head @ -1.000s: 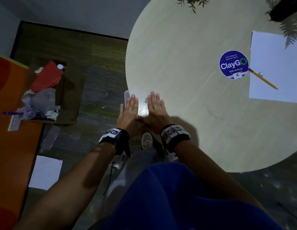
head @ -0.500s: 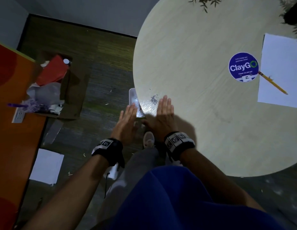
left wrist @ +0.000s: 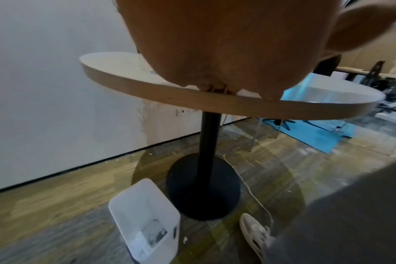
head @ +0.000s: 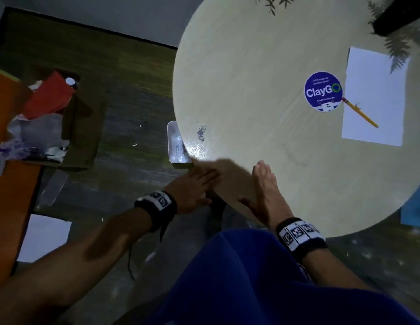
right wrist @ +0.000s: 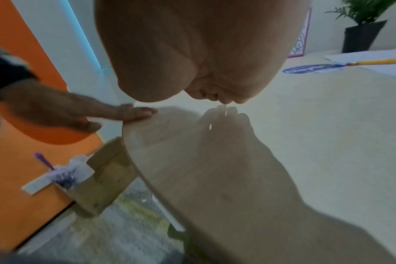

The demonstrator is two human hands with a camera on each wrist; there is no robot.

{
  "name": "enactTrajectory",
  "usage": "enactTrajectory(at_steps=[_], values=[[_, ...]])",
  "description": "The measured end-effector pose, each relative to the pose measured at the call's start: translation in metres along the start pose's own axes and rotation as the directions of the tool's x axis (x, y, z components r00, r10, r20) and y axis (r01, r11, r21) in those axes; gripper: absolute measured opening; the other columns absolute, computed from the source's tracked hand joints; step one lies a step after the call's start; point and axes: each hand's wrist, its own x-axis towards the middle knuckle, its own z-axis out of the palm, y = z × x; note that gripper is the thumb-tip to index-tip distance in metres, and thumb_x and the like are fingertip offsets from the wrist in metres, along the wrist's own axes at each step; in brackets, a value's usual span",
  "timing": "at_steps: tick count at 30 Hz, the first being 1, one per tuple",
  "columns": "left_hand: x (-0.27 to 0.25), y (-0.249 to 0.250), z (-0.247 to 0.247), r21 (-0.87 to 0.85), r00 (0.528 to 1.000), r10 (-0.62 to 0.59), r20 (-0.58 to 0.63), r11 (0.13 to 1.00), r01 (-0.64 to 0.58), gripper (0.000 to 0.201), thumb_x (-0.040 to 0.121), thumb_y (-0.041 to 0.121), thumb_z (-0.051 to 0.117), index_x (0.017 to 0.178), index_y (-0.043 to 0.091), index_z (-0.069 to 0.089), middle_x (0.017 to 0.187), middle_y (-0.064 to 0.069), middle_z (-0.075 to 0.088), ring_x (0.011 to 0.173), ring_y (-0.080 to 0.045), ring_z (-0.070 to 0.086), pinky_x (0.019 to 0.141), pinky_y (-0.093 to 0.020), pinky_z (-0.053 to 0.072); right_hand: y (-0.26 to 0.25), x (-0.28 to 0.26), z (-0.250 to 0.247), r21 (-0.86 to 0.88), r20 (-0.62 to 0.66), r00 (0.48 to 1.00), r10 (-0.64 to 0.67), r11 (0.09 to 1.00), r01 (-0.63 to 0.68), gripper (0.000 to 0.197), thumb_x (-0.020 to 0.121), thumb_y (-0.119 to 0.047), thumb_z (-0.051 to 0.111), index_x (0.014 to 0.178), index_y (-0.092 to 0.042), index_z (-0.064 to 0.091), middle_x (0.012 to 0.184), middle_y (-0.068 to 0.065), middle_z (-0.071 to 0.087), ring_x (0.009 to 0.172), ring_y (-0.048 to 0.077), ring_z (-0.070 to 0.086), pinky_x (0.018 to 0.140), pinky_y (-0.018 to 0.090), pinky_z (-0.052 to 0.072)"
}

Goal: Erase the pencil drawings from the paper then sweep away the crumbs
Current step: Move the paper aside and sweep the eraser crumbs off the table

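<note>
At the near-left rim of the round worktop, left hand sits flat, fingers straight and together, fingertips touching the rim edge; holds nothing. Right hand is on the worktop surface just beside it, on edge with the little-finger side down, fingers straight, also holding nothing. Its shadow falls between the two hands.

Eraser crumbs form a small dark pile on the worktop near the left rim, beyond both hands and clear of them. White plastic bin stands on the floor directly below that rim, partly under the worktop; left wrist view shows scraps inside it.

White paper lies at the far right of the worktop, well apart from the hands. Yellow pencil lies diagonally across its lower left corner, eraser end sticking out toward a round blue sticker. Sticker reads "ClayGo", with smaller text "Clean as you go" below; top line too small to read.

Fern leaves overhang the paper's upper right corner. Cardboard box with red and white stuff sits on the floor at left.
</note>
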Motion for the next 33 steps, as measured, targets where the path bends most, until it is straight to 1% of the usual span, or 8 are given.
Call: enactTrajectory(at_steps=[3, 7, 11, 14, 17, 22, 29, 33], values=[[0.015, -0.031, -0.026, 0.057, 0.996, -0.011, -0.084, 0.998, 0.016, 0.074, 0.094, 0.05, 0.031, 0.152, 0.003, 0.035, 0.159, -0.015, 0.031, 0.145, -0.032, 0.033, 0.118, -0.051, 0.022, 0.022, -0.032, 0.015, -0.092, 0.039, 0.999, 0.011, 0.996, -0.008, 0.108, 0.089, -0.079, 0.028, 0.158, -0.002, -0.006, 0.165, 0.016, -0.015, 0.152, 0.027, -0.017, 0.125, 0.042, -0.002], [0.024, -0.042, -0.069, 0.041, 0.955, -0.148, -0.259, 0.986, 0.164, 0.073, 0.098, 0.044, 0.034, 0.156, 0.002, 0.02, 0.164, -0.017, 0.013, 0.152, -0.032, 0.013, 0.123, -0.05, 0.012, 0.018, -0.04, 0.039, 0.032, 0.162, 0.985, -0.066, 0.998, 0.062, 0.109, 0.087, -0.082, 0.007, 0.157, 0.001, 0.006, 0.165, 0.022, 0.0, 0.152, 0.043, 0.007, 0.12, 0.057, 0.022], [0.005, -0.037, -0.08, -0.123, 0.858, -0.313, -0.407, 0.95, 0.288, 0.072, 0.102, 0.041, 0.038, 0.159, 0.009, 0.006, 0.165, -0.003, -0.007, 0.152, -0.016, -0.009, 0.122, -0.029, -0.013, -0.016, -0.004, 0.059, -0.014, 0.085, 0.978, -0.191, 0.981, 0.193, 0.117, 0.083, -0.086, 0.031, 0.157, 0.003, 0.009, 0.165, 0.022, 0.003, 0.152, 0.037, 0.001, 0.122, 0.055, 0.017], [-0.021, -0.022, -0.046, -0.208, 0.931, -0.275, -0.238, 0.951, 0.228, 0.084, 0.098, 0.035, 0.055, 0.16, 0.022, -0.001, 0.166, 0.001, -0.008, 0.153, -0.021, -0.006, 0.125, -0.042, 0.001, -0.051, 0.044, 0.042, -0.019, -0.015, 0.983, -0.181, 0.983, 0.181, 0.118, 0.081, -0.08, 0.043, 0.155, 0.007, 0.01, 0.164, 0.025, 0.008, 0.152, 0.04, 0.009, 0.122, 0.055, 0.018], [-0.04, -0.009, -0.013, -0.217, 0.975, -0.212, 0.065, 0.951, 0.221, 0.078, 0.096, 0.054, 0.039, 0.159, 0.035, -0.002, 0.167, 0.001, 0.0, 0.153, -0.029, 0.004, 0.12, -0.054, 0.025, -0.064, 0.074, 0.008, 0.078, -0.114, 0.99, -0.082, 0.993, 0.091, 0.122, 0.081, -0.088, 0.03, 0.153, 0.009, 0.016, 0.162, 0.029, 0.014, 0.151, 0.042, 0.015, 0.123, 0.052, 0.013], [-0.037, -0.032, -0.008, 0.111, 0.996, 0.065, 0.054, 0.991, -0.071, 0.075, 0.097, 0.055, 0.042, 0.159, 0.028, 0.009, 0.167, 0.002, 0.002, 0.153, -0.022, 0.008, 0.124, -0.05, 0.002, -0.02, 0.031, -0.018, 0.104, -0.203, 0.979, -0.002, 0.994, 0.024, 0.116, 0.084, -0.086, 0.021, 0.157, 0.002, 0.004, 0.166, 0.019, -0.006, 0.154, 0.03, -0.008, 0.124, 0.041, 0.0], [-0.037, -0.054, -0.028, 0.064, 0.995, 0.094, 0.023, 0.993, -0.095, 0.076, 0.099, 0.06, 0.033, 0.16, 0.02, 0.01, 0.167, 0.001, 0.004, 0.154, -0.017, 0.002, 0.123, -0.035, -0.013, 0.025, -0.044, 0.052, -0.098, 0.073, 0.923, -0.379, 0.918, 0.385, 0.069, 0.104, -0.037, 0.031, 0.159, -0.005, 0.004, 0.163, 0.021, 0.018, 0.151, 0.033, 0.015, 0.111, 0.056, 0.038], [-0.026, -0.061, -0.042, 0.106, 0.992, 0.127, -0.027, 0.987, -0.124, 0.069, 0.099, 0.049, 0.042, 0.158, 0.016, 0.024, 0.166, 0.0, 0.013, 0.153, -0.015, 0.007, 0.123, -0.037, -0.013, -0.011, 0.007, 0.047, -0.105, 0.084, 0.943, -0.323, 0.938, 0.331, 0.105, 0.087, -0.075, 0.042, 0.156, -0.001, 0.013, 0.163, 0.02, 0.017, 0.15, 0.037, 0.018, 0.121, 0.05, 0.02]])
